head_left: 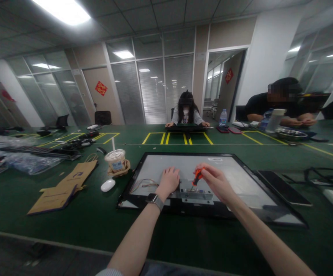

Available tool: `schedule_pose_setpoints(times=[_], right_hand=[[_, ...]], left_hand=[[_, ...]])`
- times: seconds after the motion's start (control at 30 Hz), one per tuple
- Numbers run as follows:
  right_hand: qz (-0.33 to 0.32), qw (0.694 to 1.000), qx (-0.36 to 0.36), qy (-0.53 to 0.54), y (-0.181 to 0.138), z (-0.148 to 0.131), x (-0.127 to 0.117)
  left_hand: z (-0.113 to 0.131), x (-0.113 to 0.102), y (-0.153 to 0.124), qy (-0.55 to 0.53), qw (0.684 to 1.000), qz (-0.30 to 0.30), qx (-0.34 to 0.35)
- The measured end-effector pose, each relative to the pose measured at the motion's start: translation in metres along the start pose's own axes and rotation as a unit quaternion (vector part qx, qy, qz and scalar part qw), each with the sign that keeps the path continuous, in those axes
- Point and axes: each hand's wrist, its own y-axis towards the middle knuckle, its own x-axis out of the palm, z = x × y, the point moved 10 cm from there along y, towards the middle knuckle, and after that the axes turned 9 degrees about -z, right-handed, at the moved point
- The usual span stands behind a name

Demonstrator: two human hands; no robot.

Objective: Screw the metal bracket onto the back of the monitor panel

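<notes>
A large flat panel with a black frame lies on the green table in front of me, its pale back facing up. Near its front edge sits a metal bracket with small parts on it. My right hand grips an orange and black screwdriver, whose tip points down at the bracket. Resting flat on the panel just left of the bracket is my left hand, fingers stretched out. Thin coloured wires trail on the panel to its left.
Left of the panel stand a drink cup in a cardboard holder, a white mouse and brown paper bags. A dark flat slab and black cables lie to the right. Other people sit across the table.
</notes>
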Motion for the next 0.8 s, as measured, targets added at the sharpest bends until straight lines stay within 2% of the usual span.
schedule_pose_setpoints(times=[0.27, 0.43, 0.67, 0.8], right_hand=[[-0.028, 0.998, -0.002, -0.052, -0.002, -0.004, 0.005], [0.021, 0.996, -0.011, -0.088, -0.003, -0.010, 0.000], [0.099, 0.978, -0.076, -0.165, -0.008, -0.024, -0.012], [0.107, 0.968, -0.094, -0.208, -0.011, -0.028, -0.012]], left_hand=[[0.002, -0.002, -0.001, 0.005, 1.000, -0.001, 0.007], [0.002, -0.002, -0.001, 0.013, 1.000, 0.005, 0.009], [0.004, -0.003, -0.001, 0.011, 1.000, 0.002, 0.013], [0.002, -0.002, -0.001, 0.007, 1.000, -0.003, 0.005]])
